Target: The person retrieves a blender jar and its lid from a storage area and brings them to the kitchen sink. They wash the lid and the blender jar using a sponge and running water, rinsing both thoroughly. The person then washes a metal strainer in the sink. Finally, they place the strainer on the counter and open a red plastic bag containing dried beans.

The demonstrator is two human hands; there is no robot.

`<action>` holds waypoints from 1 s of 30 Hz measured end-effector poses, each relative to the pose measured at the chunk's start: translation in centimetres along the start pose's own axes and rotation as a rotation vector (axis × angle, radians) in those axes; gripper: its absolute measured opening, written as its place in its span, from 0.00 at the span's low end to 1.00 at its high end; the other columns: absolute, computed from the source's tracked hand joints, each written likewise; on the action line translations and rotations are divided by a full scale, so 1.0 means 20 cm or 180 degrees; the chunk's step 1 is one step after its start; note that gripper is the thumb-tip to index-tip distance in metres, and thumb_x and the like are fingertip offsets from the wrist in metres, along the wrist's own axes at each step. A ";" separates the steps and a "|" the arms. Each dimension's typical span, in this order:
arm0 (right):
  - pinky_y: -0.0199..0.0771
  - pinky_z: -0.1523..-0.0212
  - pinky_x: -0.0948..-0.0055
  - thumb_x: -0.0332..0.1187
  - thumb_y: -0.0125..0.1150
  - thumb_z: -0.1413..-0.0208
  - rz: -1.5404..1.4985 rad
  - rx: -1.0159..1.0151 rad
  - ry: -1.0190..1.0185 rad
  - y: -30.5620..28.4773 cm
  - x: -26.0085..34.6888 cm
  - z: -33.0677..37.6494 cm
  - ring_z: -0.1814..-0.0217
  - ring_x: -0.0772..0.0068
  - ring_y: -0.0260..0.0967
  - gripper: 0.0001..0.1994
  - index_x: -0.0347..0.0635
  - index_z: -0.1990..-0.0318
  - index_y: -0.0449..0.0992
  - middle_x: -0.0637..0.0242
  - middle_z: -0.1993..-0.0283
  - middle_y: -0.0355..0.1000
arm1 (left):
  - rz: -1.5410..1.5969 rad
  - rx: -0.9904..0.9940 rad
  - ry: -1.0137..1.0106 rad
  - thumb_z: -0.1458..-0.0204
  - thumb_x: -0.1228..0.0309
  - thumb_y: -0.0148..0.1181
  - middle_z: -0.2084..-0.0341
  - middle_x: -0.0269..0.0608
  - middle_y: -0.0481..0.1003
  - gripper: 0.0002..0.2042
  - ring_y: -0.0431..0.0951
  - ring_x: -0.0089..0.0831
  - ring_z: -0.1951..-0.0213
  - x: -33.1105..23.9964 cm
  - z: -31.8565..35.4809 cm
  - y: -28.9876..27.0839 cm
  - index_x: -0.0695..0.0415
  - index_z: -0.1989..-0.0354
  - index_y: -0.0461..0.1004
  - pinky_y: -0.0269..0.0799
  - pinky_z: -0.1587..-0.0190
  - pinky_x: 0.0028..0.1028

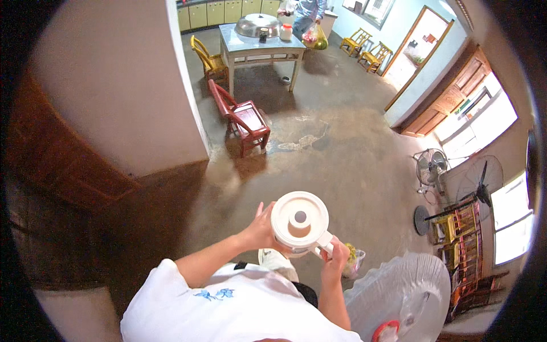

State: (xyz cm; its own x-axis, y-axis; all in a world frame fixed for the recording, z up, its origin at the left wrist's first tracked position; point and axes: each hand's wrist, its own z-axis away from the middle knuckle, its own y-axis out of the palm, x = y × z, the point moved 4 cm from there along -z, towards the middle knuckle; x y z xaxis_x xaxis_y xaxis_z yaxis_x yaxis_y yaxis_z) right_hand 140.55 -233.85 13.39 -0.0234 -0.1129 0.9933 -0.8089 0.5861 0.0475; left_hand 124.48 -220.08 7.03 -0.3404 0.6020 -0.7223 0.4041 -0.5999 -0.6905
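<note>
I judge this a carrying step: my left hand (263,231) cups the side of the white lidded jug (299,222) and my right hand (336,257) closes on its handle, chest-high above the floor (342,165), so next I need a level grip.

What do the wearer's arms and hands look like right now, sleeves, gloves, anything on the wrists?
Both forearms are bare from the elbow down. The left hand and right hand wear no gloves, and no watch, ring or band shows on either. The arms come out of a white short-sleeved top with a small blue butterfly-like embroidery near the left shoulder.
</note>
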 end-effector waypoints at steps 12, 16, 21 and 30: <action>0.49 0.84 0.79 0.62 0.40 0.41 -0.0045 0.0215 -0.0261 -0.33 -0.17 -1.79 0.80 0.81 0.56 0.35 0.36 0.82 0.69 0.69 0.79 0.62 | 0.0265 -0.0878 -0.0150 0.88 0.39 0.77 0.43 0.49 0.51 0.63 0.44 0.53 0.35 0.25 -1.69 -0.26 0.59 0.38 0.54 0.39 0.39 0.62; 0.46 0.82 0.78 0.64 0.36 0.41 -0.0048 0.0167 -0.0392 -0.46 -0.31 -2.38 0.79 0.81 0.54 0.36 0.37 0.83 0.68 0.70 0.81 0.61 | 0.0405 -0.0840 0.0041 0.90 0.41 0.78 0.46 0.47 0.53 0.63 0.54 0.47 0.42 0.40 -2.31 -0.28 0.59 0.38 0.55 0.49 0.44 0.51; 0.43 0.80 0.78 0.64 0.31 0.40 0.0328 -0.0289 -0.0086 -0.65 -0.34 -3.08 0.80 0.81 0.52 0.37 0.39 0.85 0.64 0.71 0.83 0.58 | 0.0177 -0.0587 0.0013 0.90 0.44 0.79 0.45 0.47 0.52 0.62 0.56 0.49 0.43 0.42 -3.14 -0.42 0.57 0.38 0.55 0.52 0.44 0.50; 0.45 0.82 0.78 0.67 0.31 0.42 0.0224 -0.0561 -0.0321 -0.98 -0.43 -4.42 0.80 0.80 0.53 0.40 0.35 0.81 0.71 0.70 0.83 0.60 | -0.0022 -0.0582 0.0139 0.85 0.44 0.77 0.33 0.53 0.39 0.62 0.30 0.55 0.31 0.57 -4.54 -0.57 0.55 0.35 0.52 0.30 0.40 0.68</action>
State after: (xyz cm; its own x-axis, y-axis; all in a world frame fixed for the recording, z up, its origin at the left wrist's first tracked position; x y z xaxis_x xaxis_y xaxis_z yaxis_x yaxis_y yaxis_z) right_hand 208.52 -173.43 13.30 -0.1421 -0.1412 0.9797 -0.6881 0.7256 0.0048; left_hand 193.07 -158.64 10.15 -0.3082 0.6304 -0.7124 0.5509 -0.4923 -0.6739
